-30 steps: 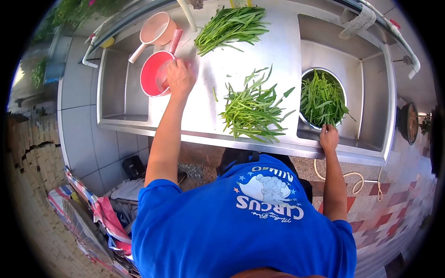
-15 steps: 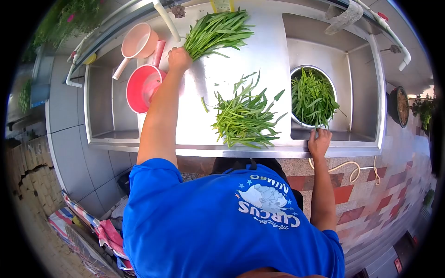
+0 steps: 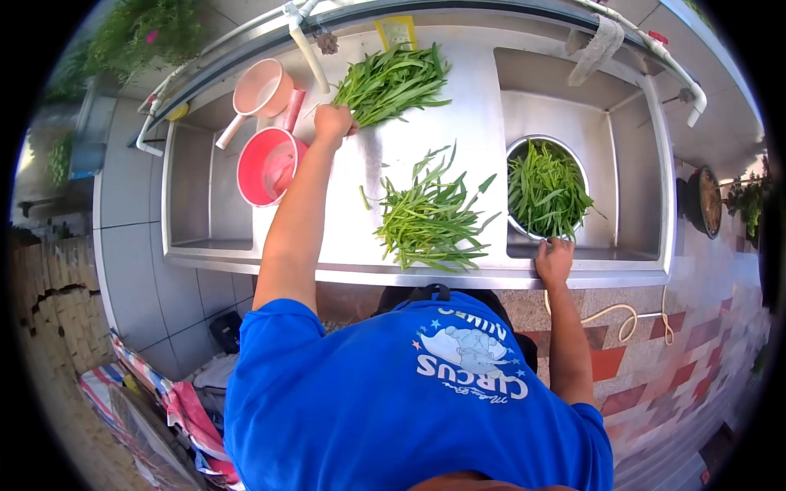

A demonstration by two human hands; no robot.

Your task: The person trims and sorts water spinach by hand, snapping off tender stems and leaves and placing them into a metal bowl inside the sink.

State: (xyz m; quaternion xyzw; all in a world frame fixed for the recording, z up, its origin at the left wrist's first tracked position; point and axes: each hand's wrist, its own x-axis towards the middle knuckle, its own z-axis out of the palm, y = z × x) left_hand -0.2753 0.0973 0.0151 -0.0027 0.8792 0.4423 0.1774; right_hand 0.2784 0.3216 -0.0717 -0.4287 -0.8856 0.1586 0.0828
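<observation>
My left hand (image 3: 333,123) is closed at the stem ends of the upper pile of long-stemmed leafy greens (image 3: 393,82), which look like water spinach; its fingertips are partly hidden. A second, looser pile of the greens (image 3: 434,219) lies lower on the steel counter (image 3: 352,237). At the near edge of the round metal bowl (image 3: 584,176), my right hand (image 3: 556,260) has its fingers curled over the rim, beside drooping leaves. The bowl stands in the right basin, filled with cut greens (image 3: 547,188).
A pink dipper (image 3: 262,87) and a red dipper (image 3: 254,176) sit over the left basin (image 3: 229,204). White pipe spouts (image 3: 307,53) hang above the counter's back edge. A yellow packet (image 3: 396,33) lies behind the upper pile. A cloth-wrapped pipe (image 3: 596,51) overhangs the right basin (image 3: 600,123).
The head view has shifted, so the sink sits slightly lower in the picture. Both hands stay at about the same places relative to the greens and the bowl.
</observation>
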